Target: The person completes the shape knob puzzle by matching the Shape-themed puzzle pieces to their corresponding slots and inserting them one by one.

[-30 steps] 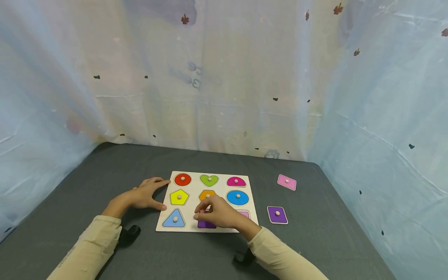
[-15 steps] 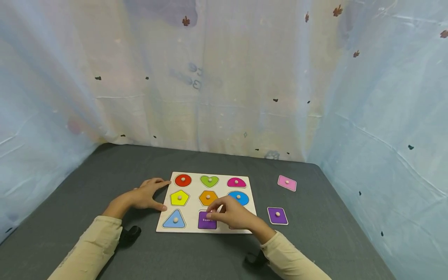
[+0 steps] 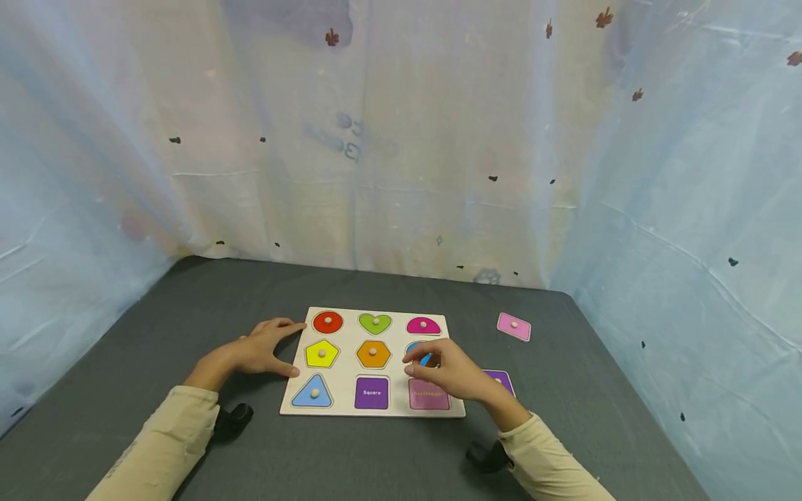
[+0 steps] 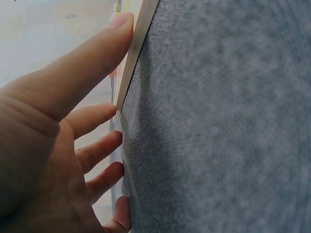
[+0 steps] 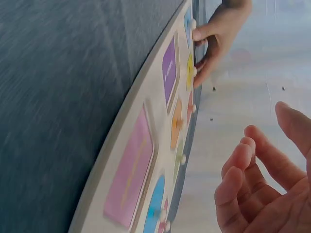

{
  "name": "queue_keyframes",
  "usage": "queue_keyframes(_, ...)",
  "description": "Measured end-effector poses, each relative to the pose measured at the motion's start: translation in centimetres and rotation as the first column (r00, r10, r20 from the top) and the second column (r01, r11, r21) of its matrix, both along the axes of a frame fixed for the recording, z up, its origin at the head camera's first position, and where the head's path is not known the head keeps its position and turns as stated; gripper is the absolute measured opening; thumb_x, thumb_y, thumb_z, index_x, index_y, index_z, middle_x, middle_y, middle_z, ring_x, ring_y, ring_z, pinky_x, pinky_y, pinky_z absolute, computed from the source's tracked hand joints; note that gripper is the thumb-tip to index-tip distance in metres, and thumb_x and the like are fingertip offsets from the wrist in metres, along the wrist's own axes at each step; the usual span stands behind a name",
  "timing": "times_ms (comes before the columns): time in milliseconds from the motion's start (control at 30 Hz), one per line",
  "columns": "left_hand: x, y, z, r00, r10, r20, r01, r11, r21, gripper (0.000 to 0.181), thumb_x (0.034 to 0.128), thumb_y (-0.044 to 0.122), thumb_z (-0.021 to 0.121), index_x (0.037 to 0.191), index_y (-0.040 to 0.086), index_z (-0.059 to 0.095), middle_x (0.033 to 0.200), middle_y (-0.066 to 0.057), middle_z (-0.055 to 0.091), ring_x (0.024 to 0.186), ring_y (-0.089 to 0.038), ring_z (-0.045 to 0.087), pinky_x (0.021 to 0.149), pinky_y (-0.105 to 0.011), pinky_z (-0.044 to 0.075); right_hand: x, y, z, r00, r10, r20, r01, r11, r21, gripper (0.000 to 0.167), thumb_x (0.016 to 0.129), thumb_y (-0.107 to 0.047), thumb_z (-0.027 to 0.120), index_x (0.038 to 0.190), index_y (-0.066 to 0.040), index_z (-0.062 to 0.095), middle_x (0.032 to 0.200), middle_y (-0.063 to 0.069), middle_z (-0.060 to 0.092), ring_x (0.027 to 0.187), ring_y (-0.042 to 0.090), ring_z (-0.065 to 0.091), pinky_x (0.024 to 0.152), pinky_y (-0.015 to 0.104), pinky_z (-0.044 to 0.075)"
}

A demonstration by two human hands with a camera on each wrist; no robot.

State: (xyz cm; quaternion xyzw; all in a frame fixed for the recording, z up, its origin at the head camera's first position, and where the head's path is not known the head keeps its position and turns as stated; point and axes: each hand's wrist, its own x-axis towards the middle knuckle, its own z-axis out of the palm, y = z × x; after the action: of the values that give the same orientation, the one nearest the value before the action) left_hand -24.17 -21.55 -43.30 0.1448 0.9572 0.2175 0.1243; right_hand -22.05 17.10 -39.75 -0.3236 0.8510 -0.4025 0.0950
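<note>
A pale wooden peg puzzle board [image 3: 397, 398] lies on the dark cloth. My left hand [image 3: 257, 348] rests at its left edge; in the left wrist view the thumb [image 4: 109, 48] touches the rim and the other fingers are spread. Over the right side of the board hovers my right hand [image 3: 454, 372], fingers loosely bent and holding nothing. It partly covers the blue oval piece [image 3: 413, 346]. Below it is the pink rectangle recess [image 3: 429, 396], without a piece; the purple square recess [image 3: 372, 393] is bare too. Knobbed pieces fill the other recesses.
Right of the board, a purple square piece [image 3: 501, 378] lies on the cloth, partly hidden by the right hand. Farther back is a pink rectangle piece [image 3: 514, 326]. Pale curtains [image 3: 401, 139] hang behind and beside the table.
My right hand has moved rightward across the board, from over the purple square recess to past the pink rectangle recess, uncovering both. The left hand has stayed at the left edge.
</note>
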Motion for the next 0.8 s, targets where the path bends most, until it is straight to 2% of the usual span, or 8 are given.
queue_keyframes(133, 0.1, 0.0, 0.1, 1.000, -0.004, 0.000, 0.004, 1.000, 0.003, 0.100, 0.0776, 0.046, 0.085, 0.156, 0.008, 0.036, 0.154, -0.029, 0.032, 0.139, -0.056, 0.028, 0.100, -0.088, 0.020, -0.1, 1.5, 0.2, 1.000, -0.021, 0.000, 0.021, 1.000, -0.006, 0.027, 0.096, -0.019, 0.069, 0.112, 0.002, 0.073, 0.097, 0.014, 0.071, 0.069, 0.025, 0.063, 0.061, 0.021, 0.050)
queue_keyframes(300, 0.2, 0.2, 0.2, 1.000, -0.003, -0.004, 0.003, 1.000, 0.007, 0.099, 0.0778, 0.044, 0.085, 0.156, 0.008, 0.037, 0.153, -0.028, 0.033, 0.139, -0.056, 0.029, 0.101, -0.088, 0.021, -0.1, 3.5, 0.3, 0.999, -0.052, -0.007, 0.051, 0.998, -0.021, 0.027, 0.097, -0.017, 0.068, 0.114, 0.003, 0.072, 0.099, 0.014, 0.070, 0.065, 0.020, 0.059, 0.059, 0.021, 0.048)
queue_keyframes(467, 0.0, 0.1, 0.0, 1.000, 0.001, -0.004, -0.001, 1.000, 0.003, 0.100, 0.0773, 0.045, 0.086, 0.156, 0.009, 0.036, 0.154, -0.028, 0.033, 0.139, -0.056, 0.028, 0.101, -0.088, 0.020, 0.0, 5.4, 0.3, 0.997, -0.081, -0.016, 0.081, 0.997, -0.020, 0.026, 0.098, -0.016, 0.066, 0.114, 0.004, 0.071, 0.096, 0.014, 0.070, 0.065, 0.010, 0.056, 0.059, 0.021, 0.047)
queue_keyframes(667, -0.3, 0.1, -0.3, 1.000, 0.008, -0.003, -0.008, 1.000, -0.001, 0.101, 0.0767, 0.048, 0.085, 0.157, 0.010, 0.036, 0.154, -0.028, 0.033, 0.140, -0.055, 0.028, 0.101, -0.088, 0.020, -0.2, 7.8, 0.1, 0.994, -0.109, -0.031, 0.109, 0.994, -0.007, 0.028, 0.099, -0.017, 0.065, 0.116, 0.005, 0.070, 0.103, 0.016, 0.071, 0.068, 0.018, 0.063, 0.067, 0.026, 0.056)
queue_keyframes(800, -0.2, 0.1, -0.3, 1.000, 0.011, -0.003, -0.011, 1.000, -0.010, 0.101, 0.0766, 0.048, 0.085, 0.157, 0.010, 0.036, 0.154, -0.027, 0.032, 0.140, -0.055, 0.028, 0.101, -0.088, 0.020, -0.2, 9.1, -0.2, 0.990, -0.141, -0.011, 0.141, 0.990, 0.003, 0.030, 0.099, -0.019, 0.065, 0.117, 0.005, 0.070, 0.104, 0.019, 0.071, 0.062, 0.012, 0.057, 0.058, 0.025, 0.052)
